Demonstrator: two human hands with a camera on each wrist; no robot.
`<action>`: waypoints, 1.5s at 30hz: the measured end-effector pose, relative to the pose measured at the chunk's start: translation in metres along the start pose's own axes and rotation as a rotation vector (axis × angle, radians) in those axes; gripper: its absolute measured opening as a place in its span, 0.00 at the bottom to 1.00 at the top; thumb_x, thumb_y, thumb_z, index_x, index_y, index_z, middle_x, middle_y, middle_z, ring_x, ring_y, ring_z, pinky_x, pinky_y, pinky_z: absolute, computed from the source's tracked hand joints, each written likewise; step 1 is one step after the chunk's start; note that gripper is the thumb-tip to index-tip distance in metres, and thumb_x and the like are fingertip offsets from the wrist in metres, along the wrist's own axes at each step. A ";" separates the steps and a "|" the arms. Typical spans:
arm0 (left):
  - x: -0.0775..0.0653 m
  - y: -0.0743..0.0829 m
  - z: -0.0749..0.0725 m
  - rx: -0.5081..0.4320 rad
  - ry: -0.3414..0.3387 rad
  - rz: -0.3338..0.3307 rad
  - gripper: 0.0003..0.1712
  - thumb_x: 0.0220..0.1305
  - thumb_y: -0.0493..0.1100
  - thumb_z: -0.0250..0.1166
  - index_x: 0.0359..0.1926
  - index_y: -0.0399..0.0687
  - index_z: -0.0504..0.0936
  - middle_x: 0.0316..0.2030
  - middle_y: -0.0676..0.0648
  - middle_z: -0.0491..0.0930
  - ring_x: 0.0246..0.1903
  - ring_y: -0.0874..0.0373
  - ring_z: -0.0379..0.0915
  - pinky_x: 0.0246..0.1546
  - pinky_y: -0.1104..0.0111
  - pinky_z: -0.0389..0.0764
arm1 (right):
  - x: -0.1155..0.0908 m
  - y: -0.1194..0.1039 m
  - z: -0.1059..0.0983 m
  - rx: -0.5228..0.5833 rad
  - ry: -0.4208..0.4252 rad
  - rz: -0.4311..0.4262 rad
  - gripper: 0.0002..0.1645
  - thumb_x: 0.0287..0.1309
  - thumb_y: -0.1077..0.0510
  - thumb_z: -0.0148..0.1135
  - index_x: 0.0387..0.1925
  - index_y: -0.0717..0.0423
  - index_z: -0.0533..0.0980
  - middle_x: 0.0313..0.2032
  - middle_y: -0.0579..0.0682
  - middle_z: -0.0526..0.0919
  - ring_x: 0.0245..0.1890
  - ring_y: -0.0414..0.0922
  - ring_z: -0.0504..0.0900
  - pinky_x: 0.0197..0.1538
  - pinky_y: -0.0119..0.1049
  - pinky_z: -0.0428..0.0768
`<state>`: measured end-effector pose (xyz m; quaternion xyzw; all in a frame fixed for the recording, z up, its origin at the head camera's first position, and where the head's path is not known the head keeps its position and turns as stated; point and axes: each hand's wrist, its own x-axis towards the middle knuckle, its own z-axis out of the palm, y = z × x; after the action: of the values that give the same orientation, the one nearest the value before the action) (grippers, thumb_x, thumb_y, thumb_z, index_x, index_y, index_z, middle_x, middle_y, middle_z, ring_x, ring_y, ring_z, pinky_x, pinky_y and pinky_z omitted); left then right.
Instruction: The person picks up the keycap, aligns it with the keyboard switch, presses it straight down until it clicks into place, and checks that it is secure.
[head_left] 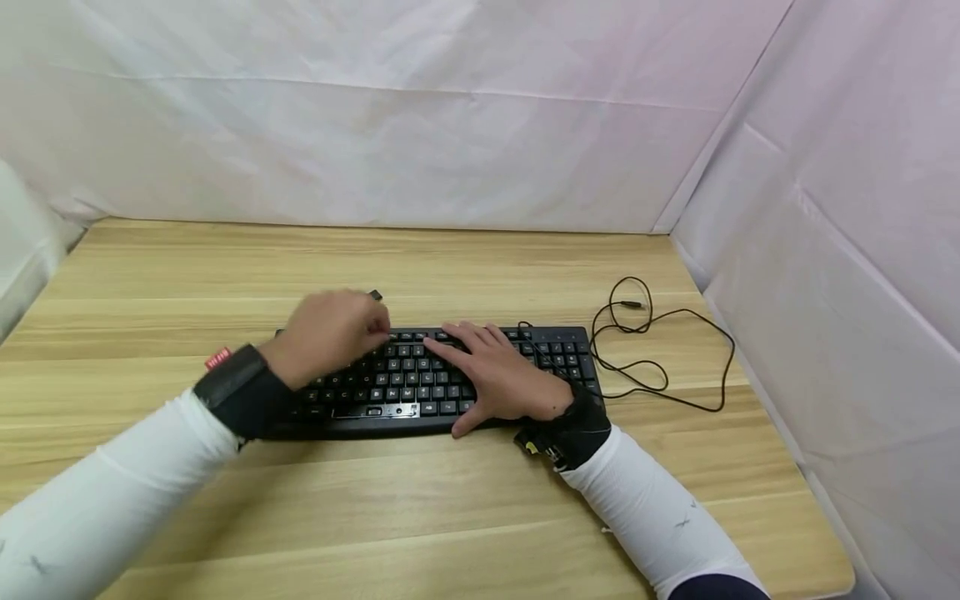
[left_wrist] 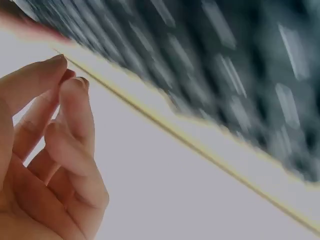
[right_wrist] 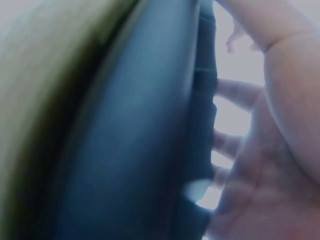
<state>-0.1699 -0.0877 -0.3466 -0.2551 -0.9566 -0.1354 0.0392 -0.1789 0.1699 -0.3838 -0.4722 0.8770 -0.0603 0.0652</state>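
A black computer keyboard (head_left: 330, 428) lies on the wooden table. My left hand (head_left: 333, 333), blurred, hovers above the keyboard's left part with its fingers curled. In the left wrist view its fingertips (left_wrist: 80, 85) come close to the thumb, and nothing shows between them. Just behind that hand in the head view is a small black piece (head_left: 376, 295). Across the right half of the keyboard, my right hand (head_left: 502, 379) rests palm down with fingers spread. Its thumb reaches the front edge while the fingers extend over the top rows.
A thin black cable (head_left: 690, 407) lies in loops on the table to the right of the keyboard, its plug (head_left: 632, 305) among them. Bare table (head_left: 420, 517) stretches in front. White cloth walls (head_left: 420, 150) stand behind and at the right.
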 end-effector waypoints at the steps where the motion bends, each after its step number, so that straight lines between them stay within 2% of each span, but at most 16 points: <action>1: 0.004 -0.009 -0.004 0.008 -0.005 -0.041 0.05 0.52 0.42 0.70 0.30 0.47 0.86 0.27 0.48 0.85 0.22 0.60 0.75 0.21 0.62 0.81 | 0.000 0.000 0.000 0.000 -0.003 0.000 0.74 0.27 0.24 0.68 0.74 0.45 0.45 0.71 0.59 0.48 0.69 0.54 0.44 0.66 0.62 0.50; 5: 0.014 -0.040 -0.013 0.079 -0.082 -0.203 0.12 0.51 0.47 0.70 0.34 0.44 0.86 0.30 0.44 0.85 0.22 0.54 0.74 0.19 0.56 0.77 | 0.000 0.000 0.001 0.004 -0.009 -0.009 0.74 0.27 0.23 0.67 0.74 0.45 0.45 0.71 0.59 0.48 0.69 0.55 0.44 0.66 0.62 0.50; 7: 0.017 -0.051 -0.012 0.093 -0.142 -0.243 0.16 0.51 0.50 0.70 0.36 0.44 0.85 0.32 0.42 0.84 0.23 0.52 0.74 0.19 0.53 0.77 | 0.000 0.000 0.002 0.007 -0.003 -0.016 0.74 0.27 0.24 0.67 0.74 0.46 0.46 0.71 0.60 0.48 0.69 0.55 0.44 0.66 0.62 0.51; 10: 0.020 -0.060 -0.008 0.088 -0.202 -0.259 0.19 0.49 0.51 0.71 0.37 0.43 0.85 0.34 0.41 0.84 0.24 0.51 0.75 0.22 0.51 0.77 | 0.000 0.000 0.002 0.010 0.006 -0.025 0.74 0.27 0.24 0.68 0.73 0.48 0.47 0.71 0.60 0.49 0.68 0.55 0.45 0.66 0.61 0.51; 12: 0.022 -0.064 -0.005 0.087 -0.216 -0.266 0.17 0.47 0.50 0.72 0.35 0.43 0.85 0.33 0.41 0.84 0.24 0.51 0.74 0.22 0.51 0.77 | 0.000 -0.001 0.002 0.003 0.013 -0.032 0.74 0.27 0.25 0.68 0.73 0.48 0.48 0.71 0.61 0.50 0.68 0.55 0.46 0.66 0.60 0.52; 18: 0.023 -0.083 0.006 0.118 -0.191 -0.280 0.13 0.46 0.44 0.72 0.34 0.44 0.86 0.29 0.43 0.83 0.23 0.52 0.72 0.20 0.54 0.75 | 0.001 -0.001 0.002 -0.004 0.012 -0.027 0.74 0.27 0.24 0.68 0.73 0.47 0.47 0.71 0.60 0.49 0.68 0.55 0.45 0.66 0.60 0.52; 21: 0.021 -0.093 0.005 0.126 -0.190 -0.290 0.12 0.47 0.43 0.71 0.35 0.43 0.86 0.28 0.43 0.83 0.22 0.52 0.72 0.19 0.55 0.75 | 0.001 -0.001 0.002 0.000 0.010 -0.023 0.74 0.26 0.24 0.68 0.74 0.47 0.46 0.71 0.60 0.49 0.69 0.55 0.44 0.66 0.61 0.51; 26: 0.012 -0.099 -0.005 0.127 -0.191 -0.312 0.13 0.49 0.41 0.68 0.37 0.42 0.85 0.31 0.40 0.83 0.23 0.50 0.72 0.19 0.54 0.75 | 0.001 -0.001 0.002 0.011 0.001 -0.012 0.74 0.27 0.24 0.68 0.74 0.46 0.46 0.71 0.59 0.48 0.69 0.54 0.43 0.66 0.62 0.50; 30: 0.006 -0.096 -0.014 0.120 -0.153 -0.312 0.13 0.49 0.40 0.69 0.39 0.41 0.85 0.31 0.40 0.84 0.24 0.50 0.74 0.18 0.53 0.75 | 0.001 -0.001 0.001 0.010 -0.003 -0.009 0.74 0.27 0.24 0.68 0.74 0.45 0.45 0.71 0.59 0.48 0.69 0.54 0.43 0.66 0.62 0.49; 33: 0.002 -0.087 -0.020 0.115 -0.116 -0.288 0.13 0.49 0.40 0.70 0.38 0.41 0.84 0.29 0.41 0.84 0.24 0.50 0.75 0.18 0.53 0.75 | 0.001 -0.001 0.001 0.010 -0.006 -0.008 0.74 0.27 0.24 0.68 0.74 0.45 0.45 0.71 0.59 0.47 0.69 0.54 0.43 0.66 0.62 0.49; 38: -0.005 -0.066 -0.027 0.156 -0.078 -0.204 0.12 0.48 0.41 0.70 0.37 0.43 0.84 0.28 0.43 0.85 0.24 0.51 0.77 0.20 0.53 0.76 | 0.000 0.000 0.000 0.013 -0.013 -0.002 0.74 0.28 0.25 0.68 0.74 0.46 0.45 0.72 0.59 0.47 0.69 0.54 0.43 0.67 0.62 0.48; 42: -0.010 -0.050 -0.026 0.175 -0.065 -0.140 0.13 0.48 0.41 0.71 0.37 0.45 0.84 0.28 0.44 0.85 0.25 0.52 0.77 0.24 0.51 0.76 | 0.000 0.000 0.000 0.020 -0.010 0.001 0.73 0.28 0.25 0.69 0.74 0.45 0.45 0.72 0.59 0.47 0.69 0.54 0.43 0.67 0.62 0.48; 45: -0.015 -0.039 -0.024 0.167 -0.049 -0.075 0.13 0.48 0.41 0.72 0.37 0.45 0.84 0.28 0.45 0.86 0.24 0.54 0.78 0.23 0.53 0.77 | -0.001 0.000 0.000 0.020 -0.006 -0.001 0.73 0.28 0.25 0.69 0.74 0.45 0.46 0.72 0.59 0.47 0.69 0.54 0.43 0.67 0.62 0.48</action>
<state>-0.1757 -0.1338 -0.3352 -0.2184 -0.9740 -0.0503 0.0320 -0.1787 0.1706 -0.3840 -0.4720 0.8760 -0.0678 0.0725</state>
